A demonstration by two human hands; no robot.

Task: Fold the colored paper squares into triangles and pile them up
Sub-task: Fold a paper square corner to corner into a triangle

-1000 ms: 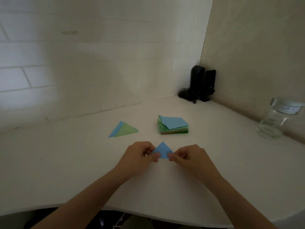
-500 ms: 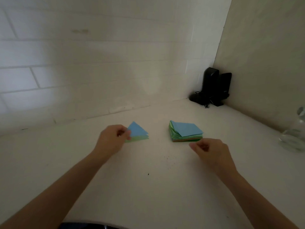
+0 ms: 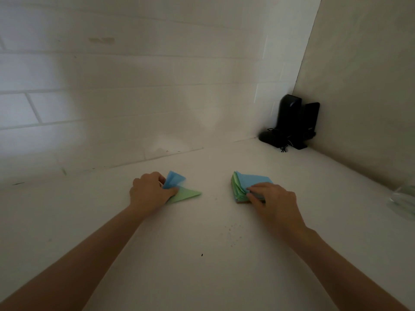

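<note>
On the white counter, my left hand (image 3: pixel 151 191) pinches a folded blue paper triangle (image 3: pixel 174 178), blurred, just above a green folded triangle (image 3: pixel 187 195) that lies flat. To the right sits a stack of colored paper squares (image 3: pixel 241 184) with a blue sheet on top. My right hand (image 3: pixel 270 199) rests on the stack's near right corner, fingers curled over the top blue sheet and thumb at the stack's edge.
A black speaker pair (image 3: pixel 294 122) with a cable stands in the back corner. A glass jar (image 3: pixel 404 198) is at the right edge of view. White tiled wall (image 3: pixel 134 97) runs behind the counter (image 3: pixel 202 243).
My left hand carried the blue triangle from the middle over to the green triangle pile. My right hand let go of it and reached onto the stack of squares.
</note>
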